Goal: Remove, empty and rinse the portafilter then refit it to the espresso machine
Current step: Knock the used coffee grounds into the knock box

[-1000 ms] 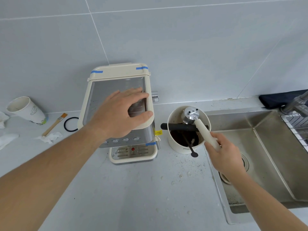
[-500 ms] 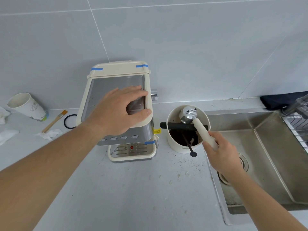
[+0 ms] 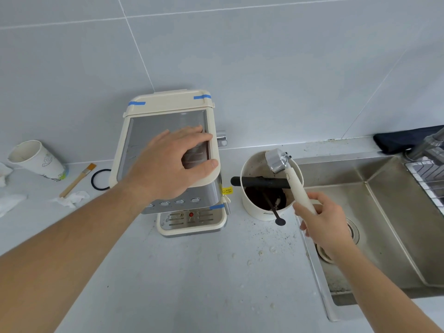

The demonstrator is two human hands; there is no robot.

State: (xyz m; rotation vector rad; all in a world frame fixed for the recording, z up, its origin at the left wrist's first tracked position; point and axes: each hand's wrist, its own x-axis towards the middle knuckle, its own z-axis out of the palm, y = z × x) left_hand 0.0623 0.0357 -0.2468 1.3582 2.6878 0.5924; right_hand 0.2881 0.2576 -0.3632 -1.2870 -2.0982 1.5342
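We see the portafilter [image 3: 286,174] out of the machine, held over the knock box [image 3: 254,210]: cream handle, shiny metal basket head tilted up and away, sitting above the box's far rim. Our right hand [image 3: 323,224] is wrapped closed around the handle's near end. Knock box is a cream round tub with a black bar [image 3: 259,181] across the top and dark coffee grounds [image 3: 264,200] inside; a thin black spoon-like tool [image 3: 276,213] leans out over its near rim, exact type unclear. Our left hand [image 3: 173,164] lies flat, fingers spread, on top of the espresso machine [image 3: 168,104], thumb hooked over the right edge, clasping nothing else. Machine is cream with a metal top plate, blue tape bits at the back corners, a button row and drip tray in front.

Counter [image 3: 180,284] is pale grey, speckled with grounds and crumbs near the knock box. Stainless sink [image 3: 389,212] sits right of it, faucet [image 3: 430,143] and a dark cloth [image 3: 406,138] at the far right. Left of the machine: black ring [image 3: 94,182], small brush [image 3: 78,180], crumpled tissue [image 3: 72,199], tipped paper cup [image 3: 36,161]. Grey tiled wall [image 3: 264,56] behind.
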